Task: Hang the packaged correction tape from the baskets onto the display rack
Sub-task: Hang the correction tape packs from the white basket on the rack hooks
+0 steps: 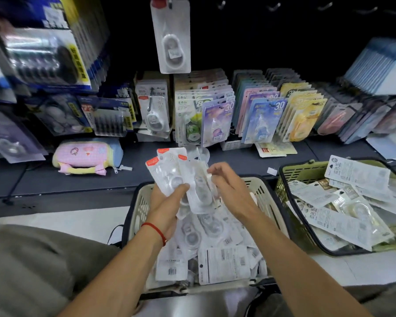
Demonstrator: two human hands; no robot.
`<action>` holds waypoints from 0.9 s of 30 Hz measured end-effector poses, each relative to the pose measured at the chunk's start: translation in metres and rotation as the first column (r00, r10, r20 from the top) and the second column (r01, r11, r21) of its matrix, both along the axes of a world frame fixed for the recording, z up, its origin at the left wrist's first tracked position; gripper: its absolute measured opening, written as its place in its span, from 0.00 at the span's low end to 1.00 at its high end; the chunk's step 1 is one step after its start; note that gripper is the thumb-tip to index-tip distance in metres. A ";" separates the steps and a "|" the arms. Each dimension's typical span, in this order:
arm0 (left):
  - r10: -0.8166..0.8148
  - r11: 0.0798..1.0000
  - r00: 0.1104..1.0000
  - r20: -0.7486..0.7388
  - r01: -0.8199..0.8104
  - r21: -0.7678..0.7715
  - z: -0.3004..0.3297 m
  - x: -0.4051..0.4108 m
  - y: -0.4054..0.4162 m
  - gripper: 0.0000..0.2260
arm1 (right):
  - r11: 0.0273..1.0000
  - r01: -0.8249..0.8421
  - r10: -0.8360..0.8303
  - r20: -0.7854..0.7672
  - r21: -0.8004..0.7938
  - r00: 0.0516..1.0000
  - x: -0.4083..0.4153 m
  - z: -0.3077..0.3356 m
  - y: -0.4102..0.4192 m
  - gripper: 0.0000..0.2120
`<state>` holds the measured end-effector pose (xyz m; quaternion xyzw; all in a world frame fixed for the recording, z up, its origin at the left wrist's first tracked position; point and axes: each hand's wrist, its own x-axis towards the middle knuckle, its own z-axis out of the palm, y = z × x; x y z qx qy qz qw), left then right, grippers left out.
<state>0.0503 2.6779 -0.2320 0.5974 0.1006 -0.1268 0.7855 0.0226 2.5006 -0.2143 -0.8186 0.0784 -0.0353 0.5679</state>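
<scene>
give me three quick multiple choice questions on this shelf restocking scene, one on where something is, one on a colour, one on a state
1. Where is the pink pouch?
A. on the dark shelf, left of the hands
B. inside the green basket
C. hanging from a hook

2. What colour is the basket to the right?
A. red
B. green
C. blue

3. What is the left hand doing?
A. resting open on the floor
B. gripping a fan of packets
C. pulling a hook

Answers: 1 A, it lies on the shelf beside the displays. 2 B, its mesh wall is olive green. 3 B, its thumb clamps several red-tabbed packets.
</scene>
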 end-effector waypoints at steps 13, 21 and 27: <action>-0.330 0.944 0.879 0.345 0.311 0.111 0.163 0.093 0.026 0.21 | 0.877 -0.060 -0.009 0.142 0.476 0.990 0.079 0.115 0.007 0.16; -0.362 0.913 0.821 0.442 0.408 -0.010 0.176 0.126 0.055 0.26 | 0.988 -0.001 -0.045 0.295 0.152 0.954 0.129 0.177 0.023 0.20; 0.064 0.982 0.860 0.507 -0.146 0.124 0.162 0.135 0.065 0.29 | 0.999 0.018 0.003 0.398 -0.050 0.918 0.153 0.178 0.018 0.09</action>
